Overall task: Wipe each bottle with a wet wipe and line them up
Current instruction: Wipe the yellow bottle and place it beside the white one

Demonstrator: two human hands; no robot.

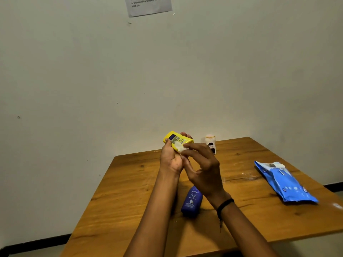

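Note:
My left hand (171,158) holds a yellow bottle (175,139) up above the table, tilted, its printed label facing me. My right hand (203,169) presses a small white wet wipe (180,147) against the bottle's lower part. A dark blue Nivea bottle (192,202) lies on the wooden table (130,191) below my hands, partly hidden by my right wrist. A small white bottle (210,142) with a dark label stands upright near the table's far edge, just right of my hands.
A blue pack of wet wipes (285,182) lies on the right side of the table. The table stands in a corner against pale walls. A printed sheet (148,5) is stuck on the wall above.

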